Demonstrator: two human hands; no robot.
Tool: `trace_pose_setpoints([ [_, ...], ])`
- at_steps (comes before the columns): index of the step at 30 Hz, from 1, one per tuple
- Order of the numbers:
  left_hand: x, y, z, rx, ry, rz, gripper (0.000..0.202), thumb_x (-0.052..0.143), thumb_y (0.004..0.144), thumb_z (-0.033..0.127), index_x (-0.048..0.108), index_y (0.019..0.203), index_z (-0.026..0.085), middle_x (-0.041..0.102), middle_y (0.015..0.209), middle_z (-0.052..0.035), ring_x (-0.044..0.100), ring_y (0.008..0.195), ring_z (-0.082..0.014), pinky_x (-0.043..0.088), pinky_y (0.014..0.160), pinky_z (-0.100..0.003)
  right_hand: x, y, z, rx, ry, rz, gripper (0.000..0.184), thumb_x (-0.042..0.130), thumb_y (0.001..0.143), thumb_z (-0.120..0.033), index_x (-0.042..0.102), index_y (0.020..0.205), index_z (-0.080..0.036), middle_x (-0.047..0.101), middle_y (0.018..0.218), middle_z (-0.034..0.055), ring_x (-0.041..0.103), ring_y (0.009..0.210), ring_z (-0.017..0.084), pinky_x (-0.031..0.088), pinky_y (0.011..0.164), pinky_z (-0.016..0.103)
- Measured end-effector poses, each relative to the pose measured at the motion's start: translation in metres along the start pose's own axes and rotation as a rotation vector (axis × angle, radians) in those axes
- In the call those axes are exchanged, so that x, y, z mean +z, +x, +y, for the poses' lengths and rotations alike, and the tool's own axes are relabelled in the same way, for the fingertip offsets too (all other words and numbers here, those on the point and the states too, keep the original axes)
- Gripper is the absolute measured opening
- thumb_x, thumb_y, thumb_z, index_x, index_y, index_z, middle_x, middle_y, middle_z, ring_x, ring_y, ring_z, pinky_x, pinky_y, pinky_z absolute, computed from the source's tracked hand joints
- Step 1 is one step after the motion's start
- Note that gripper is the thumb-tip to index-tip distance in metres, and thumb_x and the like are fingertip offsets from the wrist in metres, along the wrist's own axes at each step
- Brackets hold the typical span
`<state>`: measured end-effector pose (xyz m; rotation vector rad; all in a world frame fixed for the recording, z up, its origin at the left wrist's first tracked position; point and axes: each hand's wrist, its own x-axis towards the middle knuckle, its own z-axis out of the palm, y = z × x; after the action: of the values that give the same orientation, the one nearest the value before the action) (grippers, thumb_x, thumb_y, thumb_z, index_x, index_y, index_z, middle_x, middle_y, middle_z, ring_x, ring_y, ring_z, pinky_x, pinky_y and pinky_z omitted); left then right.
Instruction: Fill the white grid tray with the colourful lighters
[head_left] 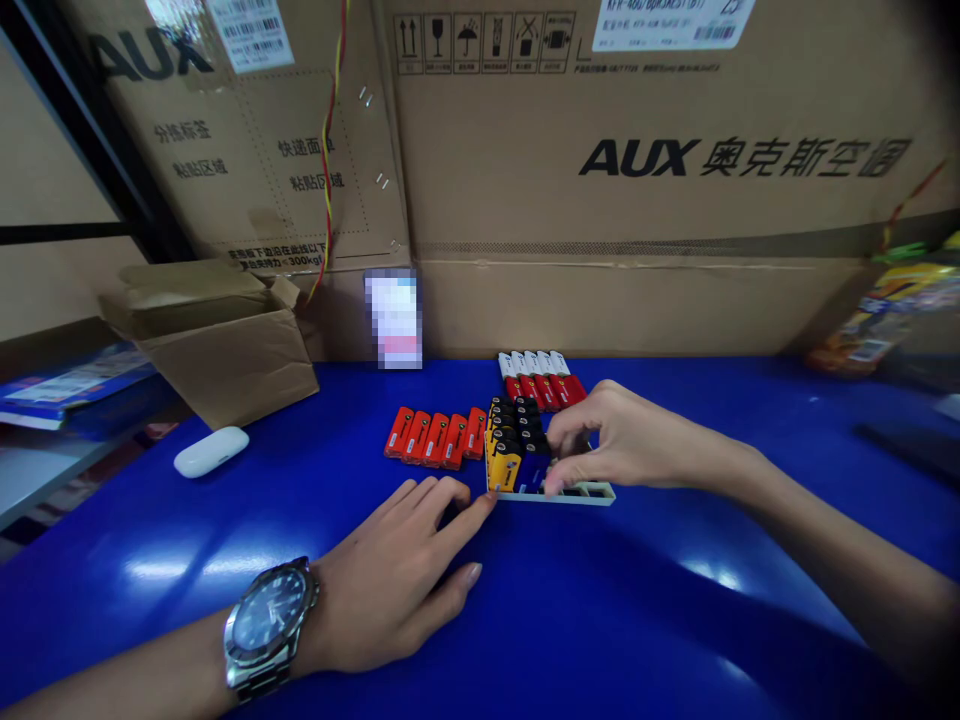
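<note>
A pale tray (pixel 555 498) with square slots sits in front of me. Yellow batteries (pixel 505 466) and blue batteries (pixel 534 462) with black tops stand upright in rows at its left side. My left hand (pixel 401 570) rests on the table, fingers loosely spread and holding nothing, with one fingertip touching the tray's near left corner. Over the tray's right part, my right hand (pixel 600 440) is closed with thumb and fingers bent together beside the blue batteries. What it grips is hidden. Several orange-red batteries (pixel 436 438) lie left of the tray.
White batteries (pixel 534 363) and darker red batteries (pixel 544 390) lie behind the tray. An open cardboard box (pixel 232 360) and a white mouse-shaped object (pixel 211 451) are at left. A blurred phone-like screen (pixel 395 325) leans on a large carton (pixel 637 220). A snack bag (pixel 870 320) is far right.
</note>
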<state>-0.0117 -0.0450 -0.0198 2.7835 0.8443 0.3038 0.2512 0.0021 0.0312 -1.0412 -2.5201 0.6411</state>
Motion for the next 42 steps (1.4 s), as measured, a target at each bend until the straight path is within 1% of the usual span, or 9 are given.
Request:
trace_pose_setpoints([
  [5, -0.001, 0.0, 0.0, -0.007, 0.003, -0.028, 0.049, 0.038, 0.095, 0.029, 0.03, 0.142, 0.018, 0.048, 0.122, -0.0137, 0.048, 0.104, -0.026, 0.047, 0.089, -0.046, -0.004, 0.002, 0.016, 0.08, 0.089, 0.176, 0.055, 0.037, 0.092, -0.05, 0.06, 0.056, -0.016, 0.057, 0.047, 0.0014, 0.048, 0.042, 0.009, 0.035, 0.043, 0.022],
  [8, -0.001, 0.0, 0.0, 0.0, -0.004, -0.03, 0.05, 0.039, 0.094, 0.028, 0.029, 0.142, 0.019, 0.047, 0.123, -0.0137, 0.048, 0.105, -0.0263, 0.047, 0.089, -0.047, -0.003, 0.012, 0.037, 0.089, -0.02, 0.262, 0.044, 0.042, 0.092, -0.044, 0.064, 0.066, -0.016, 0.062, 0.056, 0.0019, 0.052, 0.049, 0.01, 0.038, 0.049, 0.023],
  [14, -0.001, 0.0, 0.0, 0.0, -0.019, -0.011, 0.052, 0.041, 0.093, 0.029, 0.028, 0.143, 0.021, 0.049, 0.121, -0.013, 0.049, 0.103, -0.0256, 0.048, 0.088, -0.046, 0.004, 0.06, 0.073, -0.013, -0.033, 0.058, 0.026, 0.052, 0.086, -0.035, 0.069, 0.091, -0.015, 0.068, 0.085, 0.0063, 0.058, 0.068, 0.014, 0.043, 0.061, 0.027],
  [20, -0.003, 0.0, 0.001, -0.004, -0.013, -0.021, 0.051, 0.04, 0.093, 0.027, 0.03, 0.142, 0.018, 0.049, 0.121, -0.0138, 0.048, 0.104, -0.0264, 0.047, 0.088, -0.047, 0.015, 0.096, 0.069, -0.155, -0.265, -0.095, 0.032, 0.061, 0.082, -0.036, 0.065, 0.107, -0.016, 0.066, 0.105, 0.0103, 0.058, 0.093, 0.021, 0.039, 0.087, 0.034],
  [23, -0.002, 0.0, 0.0, -0.006, -0.015, -0.021, 0.051, 0.041, 0.093, 0.027, 0.031, 0.141, 0.018, 0.049, 0.12, -0.0135, 0.049, 0.101, -0.0259, 0.048, 0.087, -0.046, 0.019, 0.103, 0.072, -0.096, -0.317, -0.085, 0.04, 0.062, 0.081, -0.042, 0.061, 0.113, -0.018, 0.063, 0.109, 0.0111, 0.053, 0.1, 0.024, 0.038, 0.087, 0.035],
  [29, -0.002, 0.001, 0.0, -0.001, -0.013, -0.004, 0.05, 0.042, 0.092, 0.028, 0.032, 0.141, 0.018, 0.05, 0.119, -0.0131, 0.05, 0.101, -0.0261, 0.048, 0.086, -0.046, 0.015, 0.107, 0.078, 0.037, -0.52, 0.016, 0.039, 0.048, 0.089, -0.047, 0.063, 0.105, -0.014, 0.062, 0.104, 0.0154, 0.051, 0.1, 0.028, 0.037, 0.088, 0.038],
  [33, -0.002, 0.0, 0.0, -0.002, -0.006, -0.005, 0.05, 0.041, 0.093, 0.028, 0.031, 0.141, 0.018, 0.049, 0.12, -0.0133, 0.05, 0.101, -0.0259, 0.048, 0.087, -0.046, 0.021, 0.105, 0.063, 0.13, -0.584, 0.033, 0.06, 0.032, 0.09, -0.061, 0.068, 0.082, -0.014, 0.064, 0.087, 0.0171, 0.054, 0.088, 0.029, 0.039, 0.081, 0.041],
  [36, -0.001, -0.001, 0.0, 0.004, -0.007, 0.015, 0.051, 0.041, 0.093, 0.028, 0.031, 0.142, 0.02, 0.05, 0.119, -0.0127, 0.05, 0.1, -0.0247, 0.048, 0.087, -0.044, 0.026, 0.107, 0.049, 0.169, -0.611, 0.029, 0.058, 0.042, 0.085, -0.064, 0.067, 0.07, -0.014, 0.064, 0.079, 0.0168, 0.055, 0.081, 0.028, 0.039, 0.076, 0.04],
  [42, 0.001, 0.0, -0.001, 0.007, 0.002, 0.021, 0.051, 0.041, 0.093, 0.028, 0.031, 0.142, 0.02, 0.05, 0.12, -0.013, 0.05, 0.099, -0.0253, 0.048, 0.086, -0.046, 0.022, 0.115, 0.039, 0.335, -0.288, -0.067, 0.034, 0.06, 0.077, -0.04, 0.053, 0.051, -0.019, 0.051, 0.049, 0.0019, 0.043, 0.047, 0.013, 0.031, 0.048, 0.029],
])
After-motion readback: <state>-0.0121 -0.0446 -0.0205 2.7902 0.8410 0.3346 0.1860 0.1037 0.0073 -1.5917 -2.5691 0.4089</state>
